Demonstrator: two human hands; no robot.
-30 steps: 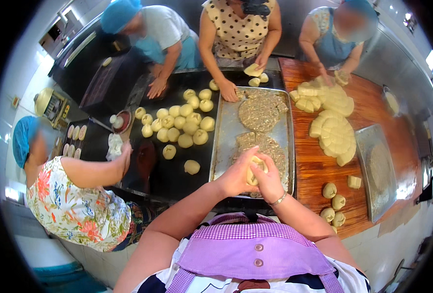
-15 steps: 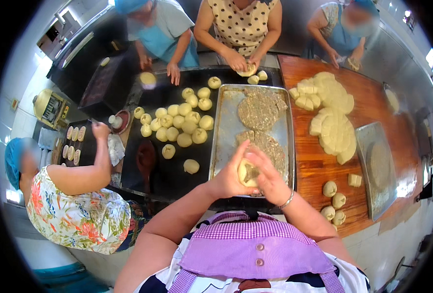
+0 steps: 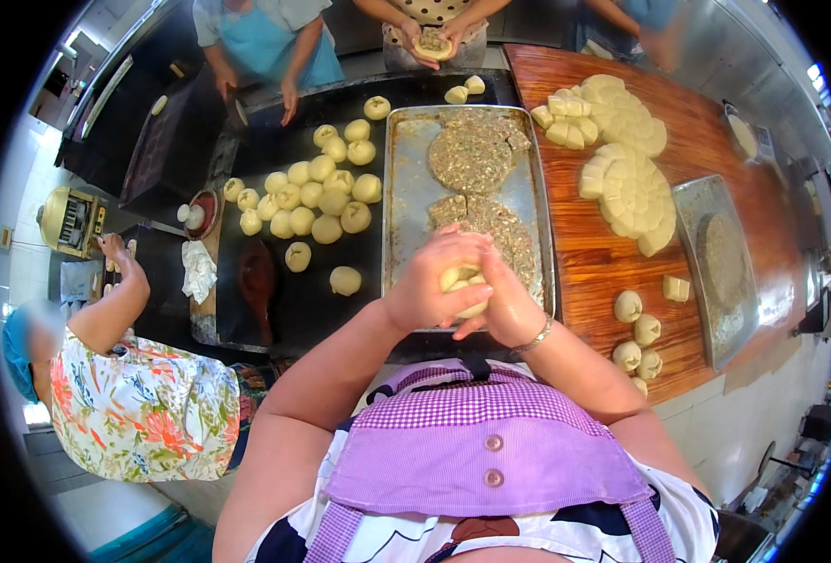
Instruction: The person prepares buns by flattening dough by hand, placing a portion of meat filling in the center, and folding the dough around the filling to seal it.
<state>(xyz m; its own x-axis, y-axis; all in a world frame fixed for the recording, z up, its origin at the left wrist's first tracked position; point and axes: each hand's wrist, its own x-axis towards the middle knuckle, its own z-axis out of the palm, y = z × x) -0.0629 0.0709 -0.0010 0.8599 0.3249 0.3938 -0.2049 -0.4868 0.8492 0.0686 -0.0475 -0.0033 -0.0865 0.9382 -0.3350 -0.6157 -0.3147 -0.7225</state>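
Observation:
My left hand [image 3: 433, 288] and my right hand [image 3: 510, 302] are cupped together around a pale dough ball [image 3: 464, 295], their fingers partly hiding it. Both hover over the lower part of a metal tray [image 3: 399, 188], which holds two flattened mounds of speckled filling [image 3: 472, 155]. Left of the tray, several round dough balls [image 3: 326, 228] sit on a black work surface [image 3: 289, 293], beside a dark wooden spoon [image 3: 257, 281]. To the right, cut dough slabs [image 3: 627, 197] and several dough balls [image 3: 627, 305] lie on a wooden board [image 3: 584, 281].
A second metal tray [image 3: 720, 347] sits on the board's right. A co-worker in a floral top [image 3: 143, 422] works at the left; three more [image 3: 303, 52] [image 3: 434, 45] [image 3: 622, 28] stand across the table. A white cloth [image 3: 200, 272] and a small dish [image 3: 204, 214] lie left of the spoon.
My fingers have closed further over the dough, whose opening showed earlier. The whole view has shifted, with the table higher in it. The floral-topped co-worker's arm has moved left.

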